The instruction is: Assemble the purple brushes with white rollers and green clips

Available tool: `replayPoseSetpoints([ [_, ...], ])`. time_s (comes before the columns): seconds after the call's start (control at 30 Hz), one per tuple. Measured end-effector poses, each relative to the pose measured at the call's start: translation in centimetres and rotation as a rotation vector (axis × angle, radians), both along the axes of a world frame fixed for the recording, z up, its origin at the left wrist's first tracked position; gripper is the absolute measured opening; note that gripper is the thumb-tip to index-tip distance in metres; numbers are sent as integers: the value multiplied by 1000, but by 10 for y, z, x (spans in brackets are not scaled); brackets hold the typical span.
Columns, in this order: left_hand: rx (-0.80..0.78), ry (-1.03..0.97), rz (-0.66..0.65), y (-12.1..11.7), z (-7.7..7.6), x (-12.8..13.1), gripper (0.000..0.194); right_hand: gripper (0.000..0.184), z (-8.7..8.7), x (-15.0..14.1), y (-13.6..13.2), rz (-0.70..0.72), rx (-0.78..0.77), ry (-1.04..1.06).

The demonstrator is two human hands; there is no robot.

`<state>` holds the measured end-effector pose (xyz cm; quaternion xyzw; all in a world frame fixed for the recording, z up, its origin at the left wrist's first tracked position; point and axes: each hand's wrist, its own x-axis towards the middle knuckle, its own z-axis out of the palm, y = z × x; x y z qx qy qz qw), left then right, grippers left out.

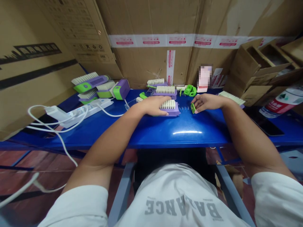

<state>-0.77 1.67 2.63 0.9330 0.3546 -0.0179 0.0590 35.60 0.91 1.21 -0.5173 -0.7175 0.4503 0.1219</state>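
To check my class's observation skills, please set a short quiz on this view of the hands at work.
1. Which hand rests on the purple brush with white bristles?
2. True or false: the right hand touches a small green plastic piece.
3. Fill in the blank: the glossy bench top under both hands is coloured ____.

Key: 1. Left hand. 2. True. 3. Blue.

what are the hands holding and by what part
Left hand holds a purple brush by its end; right hand pinches a small green part by its edge.
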Motion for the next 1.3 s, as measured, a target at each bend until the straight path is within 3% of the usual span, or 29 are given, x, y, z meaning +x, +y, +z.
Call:
replayPoseSetpoints([
  [1.3, 11, -5, -21, 0, -3, 0, 96, 68, -2, -14, 0, -2, 30, -19],
])
